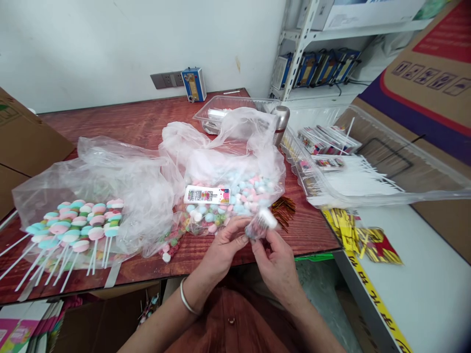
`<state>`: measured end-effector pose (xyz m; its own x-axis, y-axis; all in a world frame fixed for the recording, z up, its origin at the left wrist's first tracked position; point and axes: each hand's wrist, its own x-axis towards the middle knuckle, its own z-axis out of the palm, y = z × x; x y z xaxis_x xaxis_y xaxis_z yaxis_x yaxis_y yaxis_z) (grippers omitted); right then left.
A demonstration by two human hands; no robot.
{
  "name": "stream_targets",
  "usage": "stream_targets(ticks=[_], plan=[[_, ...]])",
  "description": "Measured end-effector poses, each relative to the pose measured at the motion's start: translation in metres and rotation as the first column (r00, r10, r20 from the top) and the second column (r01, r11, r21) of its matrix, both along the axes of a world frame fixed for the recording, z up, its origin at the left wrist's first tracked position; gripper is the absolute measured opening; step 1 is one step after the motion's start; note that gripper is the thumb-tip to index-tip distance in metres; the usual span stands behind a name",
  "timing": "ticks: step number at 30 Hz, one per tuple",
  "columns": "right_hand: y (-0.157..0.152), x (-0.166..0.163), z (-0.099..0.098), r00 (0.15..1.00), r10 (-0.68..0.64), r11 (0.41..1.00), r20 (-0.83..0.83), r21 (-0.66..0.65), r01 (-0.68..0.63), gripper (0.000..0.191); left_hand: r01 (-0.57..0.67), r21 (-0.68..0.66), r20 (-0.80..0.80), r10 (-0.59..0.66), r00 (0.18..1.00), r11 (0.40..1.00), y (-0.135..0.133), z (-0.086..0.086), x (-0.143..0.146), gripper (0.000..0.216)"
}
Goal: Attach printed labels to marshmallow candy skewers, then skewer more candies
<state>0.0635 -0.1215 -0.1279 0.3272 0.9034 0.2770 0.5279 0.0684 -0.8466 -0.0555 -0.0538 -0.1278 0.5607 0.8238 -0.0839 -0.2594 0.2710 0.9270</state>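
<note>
Both hands meet at the table's front edge around a small clear plastic bag [260, 225], smeared by motion, with a white end. My left hand [227, 243] pinches its left side between thumb and fingers. From the right, my right hand [275, 257] has thumb and fingers closed at its lower edge. Just beyond lie pastel marshmallows [253, 189] in a large clear bag, with a stack of printed sleeves [207, 195] on top. Brown-gold twist ties [285, 212] fan out beside my right hand. Gummy rings [172, 242] spill out near my left hand.
Marshmallow skewers [75, 225] lie on plastic at the left. A clear tray [331, 189] at the right holds white sticks and printed packets. Behind stand a steel flask [281, 122] and a smaller tray [209, 109]. Gold ties [342, 228] lie on the white surface; cartons flank both sides.
</note>
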Motion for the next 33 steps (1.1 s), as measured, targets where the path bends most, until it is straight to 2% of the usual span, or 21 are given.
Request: stream_targets(ticks=[2,3,5,6,8,10,12,14,16,18,21,23,25,27,29,31,32,33], plan=[[-0.004,0.001,0.002,0.984,0.057,0.998,0.167,0.021,-0.061,0.016,0.100,-0.025,0.029,-0.099,0.995,0.995,0.005,0.006,-0.008,0.032],[-0.006,0.002,0.003,0.961,0.068,0.996,0.269,0.040,-0.082,0.017,0.165,0.020,0.002,-0.165,0.986,0.986,0.007,0.012,-0.013,0.030],[-0.010,0.006,0.006,0.894,0.020,0.991,0.448,0.109,-0.077,0.017,0.312,0.230,-0.152,-0.282,0.947,0.922,0.012,0.024,-0.024,0.026],[-0.011,0.009,0.008,0.860,-0.027,0.987,0.509,0.152,-0.059,0.016,0.384,0.351,-0.269,-0.301,0.915,0.854,0.013,0.031,-0.029,0.029],[-0.013,0.015,0.012,0.820,-0.091,0.977,0.565,0.211,-0.037,0.013,0.504,0.515,-0.494,-0.240,0.836,0.694,0.012,0.041,-0.037,0.039],[-0.015,0.018,0.016,0.836,-0.077,0.971,0.543,0.232,-0.061,0.012,0.578,0.579,-0.643,-0.113,0.757,0.575,0.008,0.047,-0.040,0.049],[-0.018,0.018,0.018,0.884,-0.024,0.967,0.466,0.236,-0.098,0.012,0.631,0.604,-0.724,0.003,0.690,0.487,0.001,0.046,-0.038,0.054],[-0.024,0.013,0.019,0.926,0.007,0.964,0.377,0.243,-0.107,0.014,0.642,0.622,-0.757,0.135,0.639,0.447,-0.003,0.041,-0.032,0.058],[-0.029,0.005,0.020,0.953,0.062,0.968,0.295,0.217,-0.130,0.014,0.587,0.663,-0.735,0.256,0.628,0.464,-0.004,0.036,-0.026,0.056],[-0.033,0.000,0.020,0.970,0.157,0.974,0.184,0.132,-0.183,0.014,0.498,0.704,-0.680,0.280,0.677,0.506,0.000,0.034,-0.023,0.049],[-0.033,0.004,0.017,0.974,0.197,0.980,-0.114,-0.002,-0.199,0.013,0.437,0.717,-0.585,0.127,0.801,0.543,0.005,0.040,-0.024,0.042],[-0.031,0.014,0.014,0.939,0.127,0.987,-0.319,-0.055,-0.152,0.016,0.486,0.694,-0.580,0.014,0.814,0.531,0.005,0.045,-0.025,0.044],[-0.031,0.026,0.011,0.883,0.079,0.988,-0.462,-0.082,-0.132,0.019,0.525,0.661,-0.608,-0.028,0.793,0.537,0.001,0.045,-0.024,0.046],[-0.032,0.032,0.009,0.817,0.098,0.975,-0.569,-0.108,-0.192,0.022,0.445,0.643,-0.584,0.023,0.811,0.624,-0.001,0.042,-0.020,0.046],[-0.033,0.029,0.009,0.729,0.128,0.941,-0.672,-0.149,-0.303,0.026,0.284,0.582,-0.476,0.036,0.879,0.762,-0.002,0.038,-0.018,0.043],[-0.034,0.019,0.014,0.646,0.101,0.915,-0.757,-0.184,-0.359,0.029,0.184,0.387,-0.288,-0.071,0.955,0.903,-0.003,0.038,-0.021,0.032],[-0.033,0.011,0.017,0.615,0.072,0.911,-0.785,-0.198,-0.360,0.028,0.185,0.257,-0.181,-0.141,0.973,0.948,-0.005,0.040,-0.025,0.027],[-0.032,0.002,0.020,0.594,0.053,0.909,-0.802,-0.208,-0.361,0.027,0.214,0.139,-0.083,-0.204,0.975,0.967,-0.007,0.042,-0.029,0.025]])
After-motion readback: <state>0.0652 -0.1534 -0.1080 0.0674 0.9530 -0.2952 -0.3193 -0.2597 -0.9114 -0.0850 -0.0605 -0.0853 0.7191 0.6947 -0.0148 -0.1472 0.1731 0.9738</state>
